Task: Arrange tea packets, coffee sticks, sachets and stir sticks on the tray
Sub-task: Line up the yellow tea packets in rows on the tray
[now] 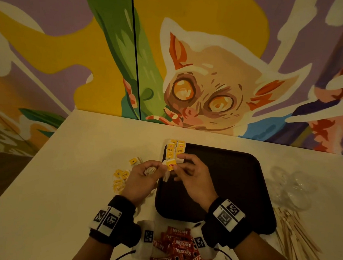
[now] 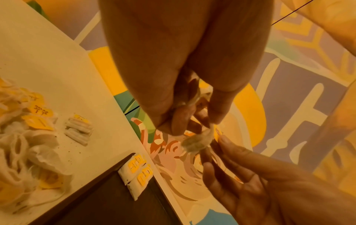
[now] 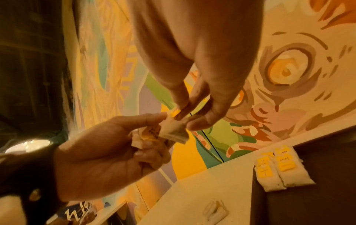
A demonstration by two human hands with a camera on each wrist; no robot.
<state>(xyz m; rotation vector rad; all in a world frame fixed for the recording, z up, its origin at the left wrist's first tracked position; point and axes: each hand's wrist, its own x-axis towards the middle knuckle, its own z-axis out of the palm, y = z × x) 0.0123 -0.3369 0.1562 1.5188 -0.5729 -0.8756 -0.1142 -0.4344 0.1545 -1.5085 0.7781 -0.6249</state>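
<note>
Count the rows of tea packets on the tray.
2, side by side in the far-left corner of the tray: left row, right row. Packets within them may be hidden.

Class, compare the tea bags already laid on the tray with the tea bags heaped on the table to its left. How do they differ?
The tea bags on the tray lie flat, side by side at the tray far-left corner; the heap on the table is loose and jumbled. The tray ones show tags face up and aligned; the heap's tags point every way, with strings trailing. Both have yellow tags and white bags.

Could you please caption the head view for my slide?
Both hands hold a tea bag over the tray's corner.
</note>
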